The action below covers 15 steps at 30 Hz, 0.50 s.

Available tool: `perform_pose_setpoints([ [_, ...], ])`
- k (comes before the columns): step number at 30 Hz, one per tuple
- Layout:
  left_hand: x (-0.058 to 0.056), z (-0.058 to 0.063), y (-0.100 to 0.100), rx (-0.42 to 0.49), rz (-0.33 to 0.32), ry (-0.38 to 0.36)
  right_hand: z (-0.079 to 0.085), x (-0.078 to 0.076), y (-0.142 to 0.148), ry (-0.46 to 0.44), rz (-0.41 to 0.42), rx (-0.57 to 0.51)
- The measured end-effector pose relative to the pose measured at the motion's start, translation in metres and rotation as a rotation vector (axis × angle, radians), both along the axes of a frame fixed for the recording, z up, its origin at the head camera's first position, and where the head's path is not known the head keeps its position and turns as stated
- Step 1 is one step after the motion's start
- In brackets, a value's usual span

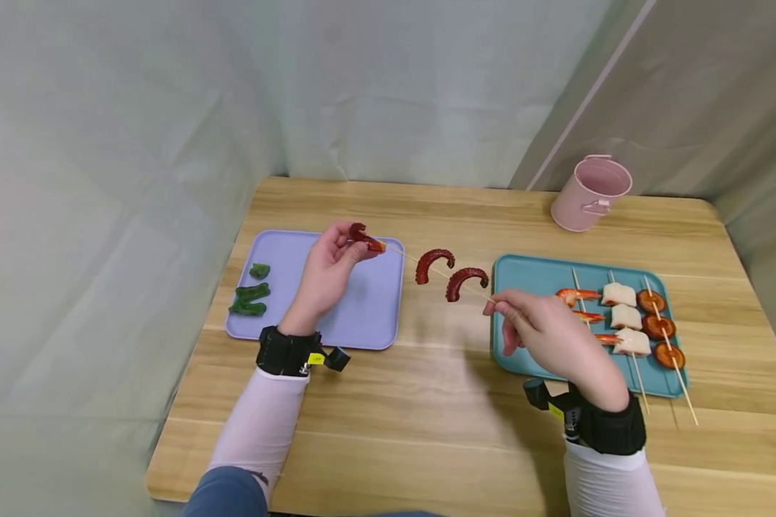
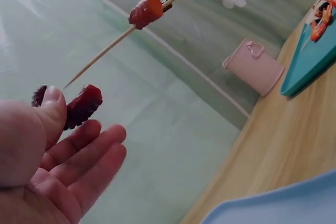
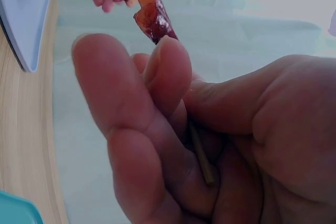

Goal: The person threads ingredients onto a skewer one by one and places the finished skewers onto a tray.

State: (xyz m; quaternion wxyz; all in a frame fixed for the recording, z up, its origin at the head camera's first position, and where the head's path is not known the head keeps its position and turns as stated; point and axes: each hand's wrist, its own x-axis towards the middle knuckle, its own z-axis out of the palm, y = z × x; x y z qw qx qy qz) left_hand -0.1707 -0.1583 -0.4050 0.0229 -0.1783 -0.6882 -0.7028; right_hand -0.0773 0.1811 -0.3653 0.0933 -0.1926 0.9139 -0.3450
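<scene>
My left hand pinches a curled dark-red octopus tentacle between thumb and fingers, above the lavender tray. The fingers of my right hand grip the blunt end of a thin wooden skewer, near the teal tray's left edge. Two more tentacles, a left one and a right one, are threaded along that skewer between my hands. In the left wrist view the skewer's pointed tip lies close by the held tentacle; whether they touch, I cannot tell.
On the teal tray lie skewers of shrimp, white blocks and brown round slices; some skewer ends overhang its front edge. Several green pieces sit at the lavender tray's left. A pink bucket stands behind.
</scene>
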Motion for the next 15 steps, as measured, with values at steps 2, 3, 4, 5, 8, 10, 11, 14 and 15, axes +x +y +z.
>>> perform_pose_setpoints([
  [2, 0.0010, 0.0010, -0.0009, 0.010, -0.026, 0.012, -0.0005, 0.0003, -0.0003, 0.002, 0.009, -0.001],
  [3, 0.0015, 0.0014, -0.0016, 0.009, -0.035, 0.016, -0.0007, 0.0003, -0.0004, 0.004, 0.013, 0.000],
  [4, 0.0020, 0.0019, -0.0023, 0.008, -0.043, 0.017, -0.0010, 0.0004, -0.0004, 0.006, 0.016, 0.002],
  [5, 0.0026, 0.0025, -0.0031, 0.002, -0.050, 0.019, -0.0012, 0.0004, -0.0005, 0.008, 0.020, 0.004],
  [8, 0.0040, 0.0044, -0.0049, -0.010, -0.069, 0.021, -0.0016, 0.0003, -0.0004, 0.015, 0.025, 0.009],
  [10, 0.0044, 0.0056, -0.0056, -0.019, -0.080, 0.023, -0.0015, 0.0002, -0.0004, 0.021, 0.028, 0.014],
  [11, 0.0043, 0.0060, -0.0059, -0.026, -0.085, 0.026, -0.0015, 0.0000, -0.0004, 0.024, 0.028, 0.016],
  [14, 0.0043, 0.0073, -0.0068, -0.043, -0.097, 0.026, -0.0014, -0.0002, -0.0005, 0.024, 0.030, 0.019],
  [15, 0.0045, 0.0080, -0.0071, -0.053, -0.097, 0.024, -0.0015, -0.0002, -0.0006, 0.021, 0.031, 0.018],
])
